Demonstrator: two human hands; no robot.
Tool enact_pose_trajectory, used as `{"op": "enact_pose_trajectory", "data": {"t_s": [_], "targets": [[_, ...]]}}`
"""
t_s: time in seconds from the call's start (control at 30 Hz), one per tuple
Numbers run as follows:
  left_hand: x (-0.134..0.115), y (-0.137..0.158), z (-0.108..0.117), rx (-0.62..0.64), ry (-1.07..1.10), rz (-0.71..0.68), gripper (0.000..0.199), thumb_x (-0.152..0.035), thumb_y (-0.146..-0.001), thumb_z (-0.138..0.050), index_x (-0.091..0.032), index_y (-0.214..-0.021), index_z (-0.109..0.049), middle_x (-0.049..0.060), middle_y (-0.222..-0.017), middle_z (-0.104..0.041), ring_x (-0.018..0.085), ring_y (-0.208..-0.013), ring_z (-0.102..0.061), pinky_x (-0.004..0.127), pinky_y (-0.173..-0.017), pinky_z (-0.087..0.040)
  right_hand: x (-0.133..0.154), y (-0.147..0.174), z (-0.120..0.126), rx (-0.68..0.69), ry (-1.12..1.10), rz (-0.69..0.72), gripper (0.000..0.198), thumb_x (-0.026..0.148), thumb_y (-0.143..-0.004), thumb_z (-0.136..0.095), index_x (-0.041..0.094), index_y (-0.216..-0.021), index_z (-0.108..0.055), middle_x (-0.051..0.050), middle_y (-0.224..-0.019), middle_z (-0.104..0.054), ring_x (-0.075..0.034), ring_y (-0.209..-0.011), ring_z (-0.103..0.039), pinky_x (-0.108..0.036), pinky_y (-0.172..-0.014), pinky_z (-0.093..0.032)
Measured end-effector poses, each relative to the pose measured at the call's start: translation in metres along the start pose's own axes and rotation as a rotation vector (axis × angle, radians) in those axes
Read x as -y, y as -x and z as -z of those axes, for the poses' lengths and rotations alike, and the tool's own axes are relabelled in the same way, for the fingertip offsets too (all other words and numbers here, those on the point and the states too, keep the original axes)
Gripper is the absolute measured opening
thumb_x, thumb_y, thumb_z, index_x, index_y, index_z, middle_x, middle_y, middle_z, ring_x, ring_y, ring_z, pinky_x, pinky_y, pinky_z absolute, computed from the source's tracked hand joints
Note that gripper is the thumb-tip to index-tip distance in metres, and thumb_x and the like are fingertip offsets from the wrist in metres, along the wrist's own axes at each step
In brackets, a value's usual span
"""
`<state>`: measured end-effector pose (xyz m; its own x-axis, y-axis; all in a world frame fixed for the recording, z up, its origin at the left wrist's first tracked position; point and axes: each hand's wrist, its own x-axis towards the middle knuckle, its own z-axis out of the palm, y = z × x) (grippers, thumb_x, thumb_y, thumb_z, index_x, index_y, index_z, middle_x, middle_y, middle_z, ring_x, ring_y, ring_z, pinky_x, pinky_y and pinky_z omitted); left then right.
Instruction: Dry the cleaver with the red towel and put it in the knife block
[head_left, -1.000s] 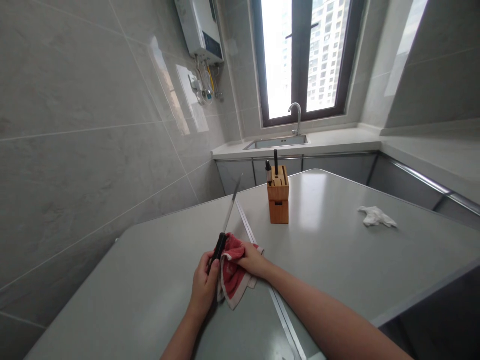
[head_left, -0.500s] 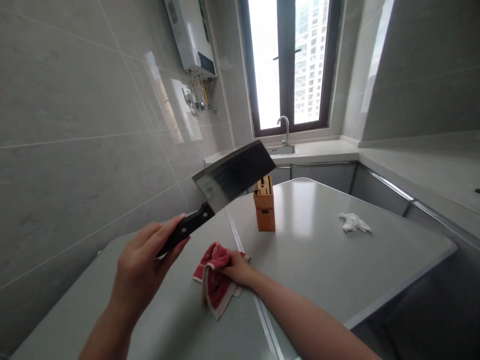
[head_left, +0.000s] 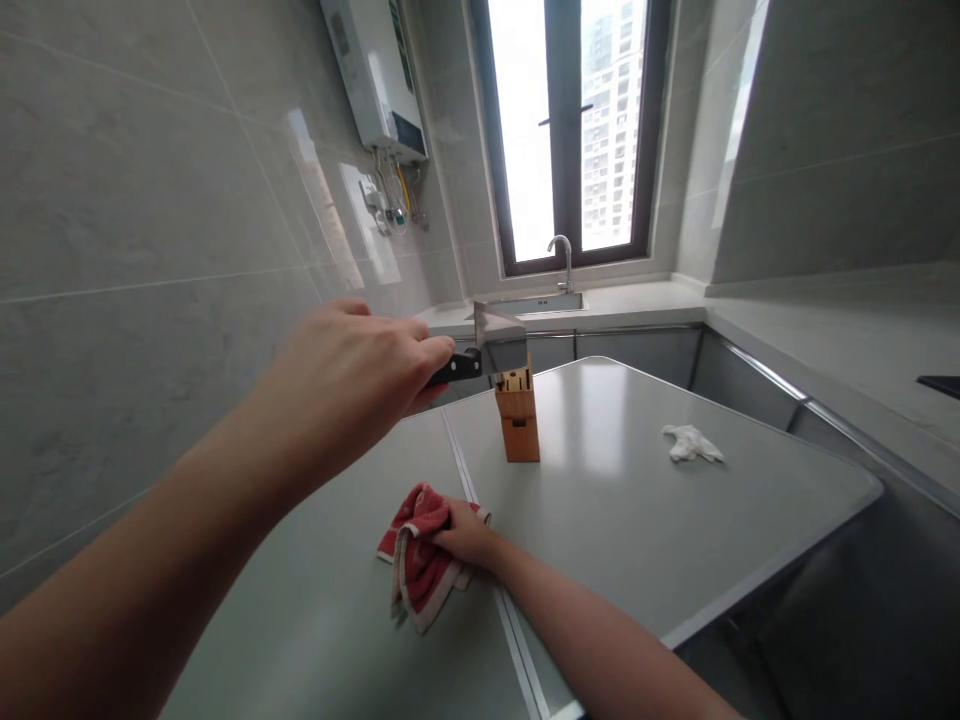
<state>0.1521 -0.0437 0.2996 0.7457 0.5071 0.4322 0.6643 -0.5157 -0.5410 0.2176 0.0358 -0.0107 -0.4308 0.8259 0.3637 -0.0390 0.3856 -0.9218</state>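
Observation:
Held out by its black handle, a cleaver (head_left: 501, 338) is in my left hand (head_left: 367, 365), whose fingers are wrapped round the grip. The broad blade stands just above and behind the slotted top of a wooden knife block (head_left: 519, 425); I cannot tell whether blade and block touch. A dark handle shows in one slot of the block. My right hand (head_left: 469, 535) is closed on a red towel (head_left: 424, 550) with pale edges, low over the table.
The grey-green table (head_left: 600, 540) has a metal seam (head_left: 510, 625) running down it. A crumpled white cloth (head_left: 691, 443) lies on its right half. Behind are a counter with a sink (head_left: 534, 304) and faucet (head_left: 568, 262). A tiled wall (head_left: 150, 200) bounds the left.
My left hand has carried the cleaver forward and to the right, over to the knife block, turning the blade. My right hand keeps hold of the towel in about the same place.

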Motion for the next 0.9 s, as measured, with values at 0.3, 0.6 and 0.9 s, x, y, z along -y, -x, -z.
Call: {"op": "enact_pose_trajectory", "data": {"t_s": [0.3, 0.6, 0.9], "targets": [[-0.008, -0.020, -0.011, 0.081, 0.073, -0.007, 0.053, -0.055, -0.085, -0.026, -0.016, -0.068, -0.058, -0.002, -0.058, -0.044, 0.016, -0.068, -0.059, 0.040, -0.080, -0.037, -0.002, 0.000, 0.000, -0.004, 0.034, -0.068, 0.025, 0.030, -0.066, -0.065, 0.019, -0.088, -0.058, 0.001, -0.088, -0.064, -0.017, -0.082, -0.058, -0.027, -0.075, -0.045], [-0.015, -0.072, -0.001, 0.222, 0.082, 0.021, 0.028, -0.040, -0.083, -0.048, -0.015, -0.087, -0.059, 0.002, -0.072, -0.054, 0.024, -0.087, -0.059, 0.038, -0.078, -0.039, -0.001, 0.001, 0.000, -0.007, -0.006, -0.052, 0.028, 0.027, -0.067, -0.064, 0.019, -0.093, -0.059, 0.000, -0.093, -0.065, -0.018, -0.086, -0.059, -0.029, -0.078, -0.045], [-0.042, -0.116, -0.010, 0.252, 0.173, 0.016, 0.020, -0.017, -0.080, -0.056, -0.003, -0.094, -0.061, 0.011, -0.104, -0.052, 0.025, -0.096, -0.055, 0.034, -0.079, -0.042, -0.010, -0.003, -0.003, -0.012, 0.016, -0.060, 0.026, 0.024, -0.068, -0.062, 0.020, -0.094, -0.060, 0.000, -0.095, -0.067, -0.019, -0.087, -0.060, -0.029, -0.077, -0.046]]}}
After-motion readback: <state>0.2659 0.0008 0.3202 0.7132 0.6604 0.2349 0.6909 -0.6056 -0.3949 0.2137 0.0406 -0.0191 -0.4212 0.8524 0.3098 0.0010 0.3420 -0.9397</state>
